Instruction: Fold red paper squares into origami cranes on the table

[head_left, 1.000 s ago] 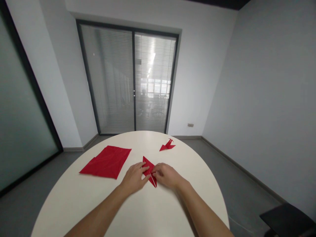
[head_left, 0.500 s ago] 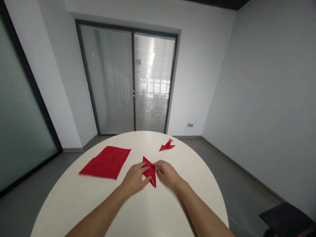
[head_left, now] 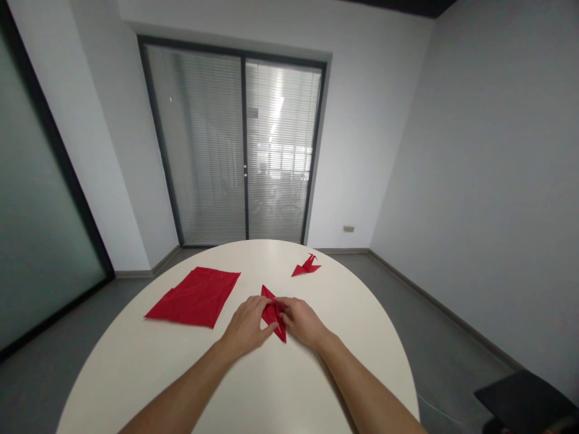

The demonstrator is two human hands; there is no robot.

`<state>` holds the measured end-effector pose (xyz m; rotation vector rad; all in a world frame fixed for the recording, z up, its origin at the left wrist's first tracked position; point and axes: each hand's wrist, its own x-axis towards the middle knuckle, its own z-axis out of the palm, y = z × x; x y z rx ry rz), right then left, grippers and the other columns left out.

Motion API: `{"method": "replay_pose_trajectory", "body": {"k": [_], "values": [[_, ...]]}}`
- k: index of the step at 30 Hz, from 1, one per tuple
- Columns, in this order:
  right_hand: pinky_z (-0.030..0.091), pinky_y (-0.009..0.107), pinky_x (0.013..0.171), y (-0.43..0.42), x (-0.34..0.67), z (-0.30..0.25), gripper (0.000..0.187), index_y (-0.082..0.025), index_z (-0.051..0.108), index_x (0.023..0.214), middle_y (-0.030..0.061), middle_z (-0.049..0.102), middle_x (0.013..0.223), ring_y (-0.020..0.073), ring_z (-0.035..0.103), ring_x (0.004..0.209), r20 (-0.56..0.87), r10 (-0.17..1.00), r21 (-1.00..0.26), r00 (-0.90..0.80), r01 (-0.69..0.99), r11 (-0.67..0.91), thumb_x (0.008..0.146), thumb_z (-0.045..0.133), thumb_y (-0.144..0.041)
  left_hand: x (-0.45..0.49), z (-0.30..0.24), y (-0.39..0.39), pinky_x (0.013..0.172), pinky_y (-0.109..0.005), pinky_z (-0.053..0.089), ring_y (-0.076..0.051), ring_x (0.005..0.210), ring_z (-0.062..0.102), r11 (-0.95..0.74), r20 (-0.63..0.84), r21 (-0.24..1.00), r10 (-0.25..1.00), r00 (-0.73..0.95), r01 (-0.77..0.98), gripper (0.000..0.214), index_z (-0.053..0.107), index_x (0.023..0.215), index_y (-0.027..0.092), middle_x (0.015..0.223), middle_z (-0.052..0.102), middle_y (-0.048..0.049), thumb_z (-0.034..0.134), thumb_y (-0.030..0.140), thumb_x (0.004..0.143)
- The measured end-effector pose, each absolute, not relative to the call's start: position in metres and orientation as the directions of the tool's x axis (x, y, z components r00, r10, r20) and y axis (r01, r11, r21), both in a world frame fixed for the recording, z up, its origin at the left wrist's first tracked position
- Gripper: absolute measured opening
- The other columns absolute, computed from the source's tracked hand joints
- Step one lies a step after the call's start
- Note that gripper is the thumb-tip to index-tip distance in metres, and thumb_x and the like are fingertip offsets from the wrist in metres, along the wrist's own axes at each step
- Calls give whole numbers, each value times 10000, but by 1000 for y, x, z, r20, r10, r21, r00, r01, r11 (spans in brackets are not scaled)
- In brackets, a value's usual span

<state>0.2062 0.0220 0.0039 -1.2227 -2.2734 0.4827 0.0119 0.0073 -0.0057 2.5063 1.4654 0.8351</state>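
A partly folded red paper piece lies on the round white table between both hands. My left hand rests on its left side, fingers pressed down on the paper. My right hand is on its right side, its fingertips pinching a flap over the middle of the piece. Only the paper's far point and near point show between the hands.
A stack of flat red paper sheets lies to the left on the table. A finished red paper crane stands farther back right. A dark chair corner shows at the lower right. Glass doors with blinds stand behind.
My right hand has slid left, carrying the right flap over the middle of the red piece, so the piece looks narrower. My left hand has barely moved.
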Motion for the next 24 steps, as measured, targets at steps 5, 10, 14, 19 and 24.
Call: {"method": "replay_pose_trajectory", "body": {"k": [5,10,14,19,24], "values": [[422,321,1013,21,207,4,511,-208,564,1352,94,669,1240,229,608,1138,254,846,-496,-469,688,530,849,522,-125,12,-13,11,1032,-397,438,-247,1177,561,-581,452,401,798,398,708,415,570,1203,227,1243,632,-76,686,265,806],[333,420,1131,23,212,-2,594,-163,363,1507,156,493,1467,286,422,1380,204,806,-451,-556,677,581,924,474,-199,12,-19,14,1069,-400,437,-246,1207,584,-596,428,408,794,431,692,389,606,1228,216,1314,634,-88,653,276,847],[227,521,1182,24,215,-6,634,-169,205,1565,146,333,1573,325,199,1486,116,785,-463,-609,666,585,975,413,-270,11,-18,14,1109,-405,407,-244,1296,536,-624,359,374,780,513,687,414,579,1331,225,1420,568,-87,556,297,924],[128,544,1207,24,218,-6,697,-169,140,1576,121,215,1618,337,69,1504,40,780,-511,-625,657,553,970,438,-341,9,-15,14,1118,-457,380,-245,1332,505,-631,295,308,775,559,712,408,563,1358,236,1455,532,-79,457,240,964],[98,550,1207,27,224,-7,755,-213,170,1573,91,230,1616,332,32,1506,-14,764,-560,-645,637,529,918,531,-317,7,-11,13,1056,-431,421,-239,1300,533,-637,309,255,766,563,727,402,589,1327,237,1412,577,-78,461,210,947]]}}
